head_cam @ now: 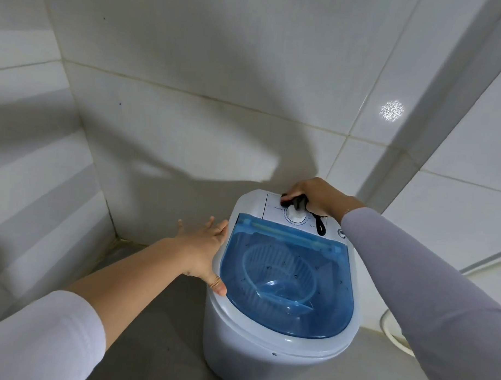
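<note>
A small white washing machine (255, 346) stands on the floor, its blue see-through lid (283, 279) down over a ribbed basket inside. My left hand (204, 250) rests flat against the machine's left rim, fingers straight, thumb on the edge. My right hand (314, 196) is at the back control panel, gripping a bundled black cord (295, 202) just above the white dial (295, 215). A loop of the cord (320, 225) trails over the panel to the right.
White tiled walls (190, 88) close in at the back and left, meeting at a corner. A wall edge or door frame (433, 119) rises on the right. The floor (154, 314) is grey. A pale curved rim (392, 334) shows at the right.
</note>
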`<state>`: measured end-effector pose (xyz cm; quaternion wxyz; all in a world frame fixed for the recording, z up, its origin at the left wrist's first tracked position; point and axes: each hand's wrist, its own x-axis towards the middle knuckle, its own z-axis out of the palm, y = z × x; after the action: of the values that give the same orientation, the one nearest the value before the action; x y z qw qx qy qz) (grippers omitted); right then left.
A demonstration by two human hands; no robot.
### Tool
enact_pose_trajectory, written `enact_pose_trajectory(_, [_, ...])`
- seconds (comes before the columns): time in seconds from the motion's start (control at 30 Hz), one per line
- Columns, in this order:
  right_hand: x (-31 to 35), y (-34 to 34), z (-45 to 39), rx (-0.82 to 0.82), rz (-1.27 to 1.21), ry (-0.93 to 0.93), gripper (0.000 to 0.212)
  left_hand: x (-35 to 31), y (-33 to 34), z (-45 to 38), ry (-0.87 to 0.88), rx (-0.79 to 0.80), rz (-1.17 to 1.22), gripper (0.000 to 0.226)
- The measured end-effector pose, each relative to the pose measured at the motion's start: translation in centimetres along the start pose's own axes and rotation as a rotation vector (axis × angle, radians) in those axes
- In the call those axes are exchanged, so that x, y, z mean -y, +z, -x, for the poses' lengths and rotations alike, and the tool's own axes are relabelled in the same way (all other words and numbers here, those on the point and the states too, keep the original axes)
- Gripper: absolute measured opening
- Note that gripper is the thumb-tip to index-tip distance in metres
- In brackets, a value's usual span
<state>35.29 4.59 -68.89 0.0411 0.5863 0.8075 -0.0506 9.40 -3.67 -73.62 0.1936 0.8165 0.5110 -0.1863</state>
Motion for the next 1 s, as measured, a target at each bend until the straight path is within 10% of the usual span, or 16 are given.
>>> enact_pose_trajectory(1.0, [3.7,2.1,6.8,0.002,-0.041,0.381,0.044,0.7,0.4,-0.7,0.054,-0.065,-0.03,0.14])
